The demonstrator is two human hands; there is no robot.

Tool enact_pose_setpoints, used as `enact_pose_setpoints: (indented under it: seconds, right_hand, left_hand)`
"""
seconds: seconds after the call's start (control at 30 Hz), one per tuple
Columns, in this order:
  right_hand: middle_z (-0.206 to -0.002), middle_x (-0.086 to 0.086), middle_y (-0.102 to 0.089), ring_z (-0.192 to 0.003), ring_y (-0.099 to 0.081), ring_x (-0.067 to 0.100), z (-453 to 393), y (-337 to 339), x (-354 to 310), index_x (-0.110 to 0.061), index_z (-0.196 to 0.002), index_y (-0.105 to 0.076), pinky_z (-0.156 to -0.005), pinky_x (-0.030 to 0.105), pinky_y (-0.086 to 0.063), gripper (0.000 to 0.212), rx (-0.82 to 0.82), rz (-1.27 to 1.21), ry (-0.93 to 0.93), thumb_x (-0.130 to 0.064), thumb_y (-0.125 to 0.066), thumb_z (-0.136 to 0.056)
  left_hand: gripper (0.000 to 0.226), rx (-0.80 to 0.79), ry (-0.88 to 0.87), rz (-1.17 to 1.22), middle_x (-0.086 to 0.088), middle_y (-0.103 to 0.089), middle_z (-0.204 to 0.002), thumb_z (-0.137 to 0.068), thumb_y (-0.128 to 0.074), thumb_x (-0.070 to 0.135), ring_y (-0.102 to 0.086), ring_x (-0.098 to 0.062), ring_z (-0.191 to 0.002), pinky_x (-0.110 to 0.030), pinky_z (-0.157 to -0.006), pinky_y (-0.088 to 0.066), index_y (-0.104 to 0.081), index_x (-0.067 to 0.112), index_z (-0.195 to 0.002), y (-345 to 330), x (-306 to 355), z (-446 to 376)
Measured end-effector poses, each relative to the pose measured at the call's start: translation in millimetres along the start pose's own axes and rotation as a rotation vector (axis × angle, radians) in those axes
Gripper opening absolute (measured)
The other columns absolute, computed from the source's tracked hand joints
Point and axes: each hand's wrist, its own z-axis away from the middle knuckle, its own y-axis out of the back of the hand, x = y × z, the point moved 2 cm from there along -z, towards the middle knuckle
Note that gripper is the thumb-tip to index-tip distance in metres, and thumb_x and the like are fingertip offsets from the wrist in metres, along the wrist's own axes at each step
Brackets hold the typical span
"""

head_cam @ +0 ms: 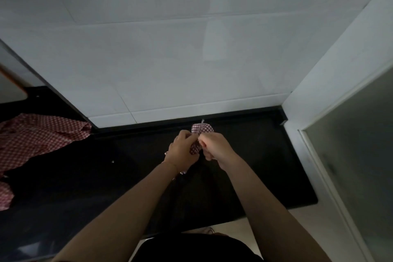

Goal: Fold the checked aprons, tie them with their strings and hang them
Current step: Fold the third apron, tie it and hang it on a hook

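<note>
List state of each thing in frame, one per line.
Folded apron: bunched small, held over the counter by both hands.
Left hand: grips the folded apron.
Right hand: fingers curled, pinching at the folded apron; whether it holds a string, cannot tell.
Loose apron: unfolded, crumpled on the counter at left.
Counter: dark, bears the loose apron.

You are standing in a home kitchen: a dark polished countertop [85,176] runs along a wall of large pale tiles [170,59], a frosted glass door [350,166] at your right, checked aprons [38,134] lying on the counter
</note>
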Motion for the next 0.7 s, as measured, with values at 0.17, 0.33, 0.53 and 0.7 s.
enact_pose_setpoints:
  seconds: [0.17, 0.33, 0.53, 0.7]
  right_hand:
    - [-0.045, 0.001, -0.043, -0.045, -0.044, 0.016, 8.1, 30.0, -36.8, -0.015, -0.049, -0.042, -0.056, 0.028, -0.041, 0.033, 0.144, -0.031, 0.053, -0.008, -0.050, -0.080]
    - [-0.061, 0.001, -0.045, -0.061, -0.045, 0.015, 32.4, 79.0, -96.0, -0.015, -0.058, -0.049, -0.065, 0.033, -0.039, 0.026, 0.295, 0.239, 0.355, -0.021, -0.056, -0.083]
    - [-0.111, -0.004, -0.063, -0.105, -0.059, 0.015, 99.5, 100.2, -185.1, -0.021, -0.114, -0.070, -0.090, 0.037, -0.049, 0.030, 0.268, 0.719, 0.821, -0.028, -0.071, -0.084]
    - [-0.090, -0.003, -0.067, -0.082, -0.064, 0.014, 144.9, 111.7, -235.4, -0.016, -0.089, -0.073, -0.073, 0.031, -0.052, 0.018, 0.358, 0.651, 0.967, -0.026, -0.080, -0.076]
  left_hand:
    - [0.067, 0.187, -0.011, -0.069, 0.001, -0.060, -0.119, -0.072, -0.075, 0.037, -0.060, -0.020, -0.104, -0.039, -0.085, -0.052, -0.047, 0.027, -0.132, 41.6, 20.5, -6.1]
    - [0.060, 0.110, -0.127, -0.298, 0.006, -0.070, -0.099, -0.064, -0.055, 0.071, -0.065, -0.017, -0.094, -0.032, -0.080, -0.052, -0.068, 0.029, -0.105, 120.6, 81.4, -24.1]
    - [0.044, 0.159, -0.289, -0.581, 0.007, -0.069, -0.112, -0.081, -0.064, 0.059, -0.062, -0.018, -0.106, -0.032, -0.085, -0.050, -0.066, 0.032, -0.116, 210.2, 175.9, -26.7]
    - [0.037, 0.288, -0.393, -0.657, 0.006, -0.070, -0.103, -0.082, -0.062, 0.058, -0.062, -0.018, -0.098, -0.033, -0.082, -0.051, -0.069, 0.030, -0.106, 266.3, 234.6, -5.3]
